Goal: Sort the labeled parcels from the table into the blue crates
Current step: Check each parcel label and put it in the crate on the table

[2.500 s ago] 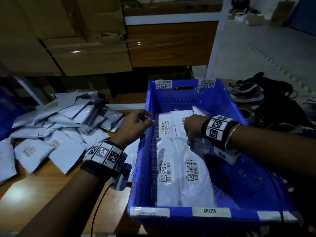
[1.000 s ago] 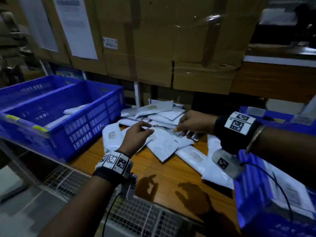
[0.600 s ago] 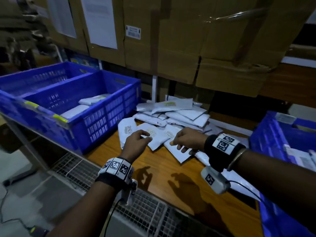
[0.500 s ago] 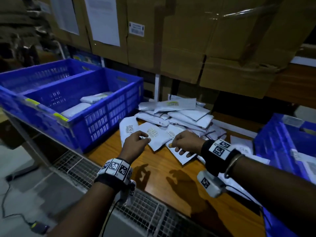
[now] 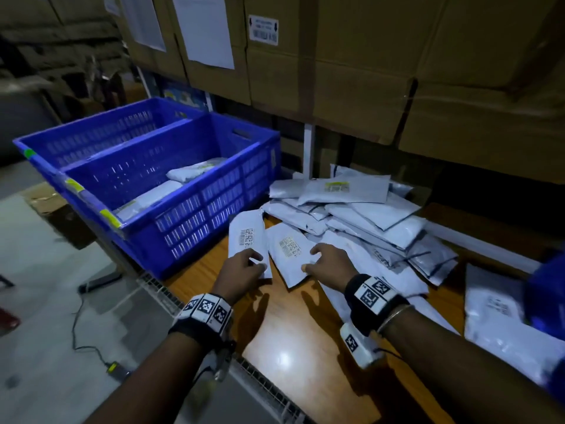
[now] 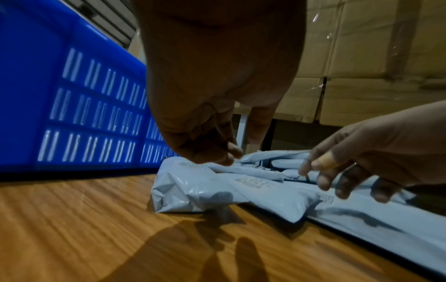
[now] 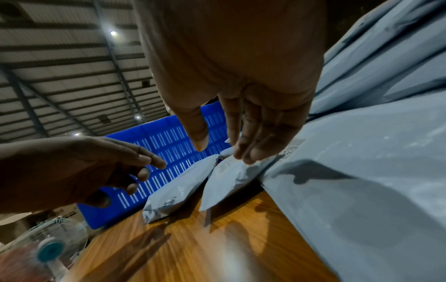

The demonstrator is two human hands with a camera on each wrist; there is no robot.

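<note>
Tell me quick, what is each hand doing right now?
Left hand: open, fingers loosely bent over the left labeled parcel, gripping nothing.
Right hand: open, fingertips resting on the next labeled parcel, not gripping.

Two pale grey labeled parcels lie flat side by side at the near edge of the heap on the wooden tabletop (image 5: 293, 325), barcodes facing up: the left parcel (image 5: 248, 237) just beside the blue crate (image 5: 195, 215), the right parcel (image 5: 289, 255) angled next to it. Behind them a loose pile of parcels (image 5: 360, 218) overlaps in several layers. The blue crate stands at the tabletop's left end with a few white parcels (image 5: 171, 191) inside; a second crate (image 5: 101, 139) sits behind it
</note>
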